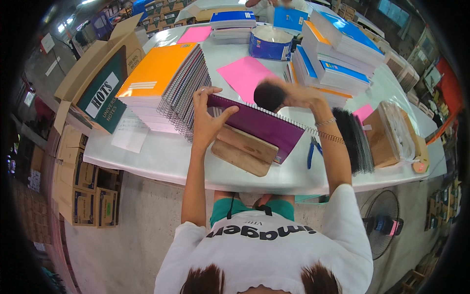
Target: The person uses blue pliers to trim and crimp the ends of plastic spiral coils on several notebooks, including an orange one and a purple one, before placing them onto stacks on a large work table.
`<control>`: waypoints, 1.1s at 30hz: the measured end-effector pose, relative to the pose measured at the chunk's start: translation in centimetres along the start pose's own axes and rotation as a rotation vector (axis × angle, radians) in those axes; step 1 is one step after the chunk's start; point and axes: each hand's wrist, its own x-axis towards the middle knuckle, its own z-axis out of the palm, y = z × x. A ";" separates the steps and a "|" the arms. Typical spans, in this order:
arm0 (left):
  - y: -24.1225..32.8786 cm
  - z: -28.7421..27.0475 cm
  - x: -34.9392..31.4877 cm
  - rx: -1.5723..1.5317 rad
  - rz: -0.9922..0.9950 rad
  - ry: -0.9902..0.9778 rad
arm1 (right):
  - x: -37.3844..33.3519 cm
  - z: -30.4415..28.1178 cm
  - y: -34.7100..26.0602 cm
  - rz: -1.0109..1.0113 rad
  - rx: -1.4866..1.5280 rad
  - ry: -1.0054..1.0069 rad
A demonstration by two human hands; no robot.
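Note:
A purple notebook point(259, 122) stands tilted on the table, its spine upward, against a grooved wooden block point(245, 149). My left hand point(208, 108) grips its upper left corner, thumb on the near face and fingers behind. Along the spine runs a wire spiral coil point(324, 136), whose loose end sticks out past the right corner under my right forearm. My right hand point(296, 93) is closed about a round black object point(269, 96) just above the spine; its fingers are partly hidden. Blue-handled pliers point(311, 153) lie right of the notebook.
An orange-covered notebook stack point(156, 73) stands left, beside an open carton point(103, 93). Black spiral coils point(353, 139) lie right, near a cardboard box point(387, 132). Behind are pink sheets point(245, 76), a large roll point(270, 43) and notebook piles point(338, 54). Another person's hand point(254, 2) shows far off.

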 end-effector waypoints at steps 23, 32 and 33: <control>-1.9 0.4 -0.2 -0.343 -0.151 -0.047 | 1.6 2.0 0.7 -0.052 -0.379 -0.131; -0.7 0.0 -0.1 -0.422 -0.219 -0.083 | -0.2 1.6 -2.8 -0.113 -0.229 0.005; -1.1 0.0 -0.3 -0.377 -0.166 -0.055 | 0.1 1.6 -3.3 -0.141 -0.256 0.004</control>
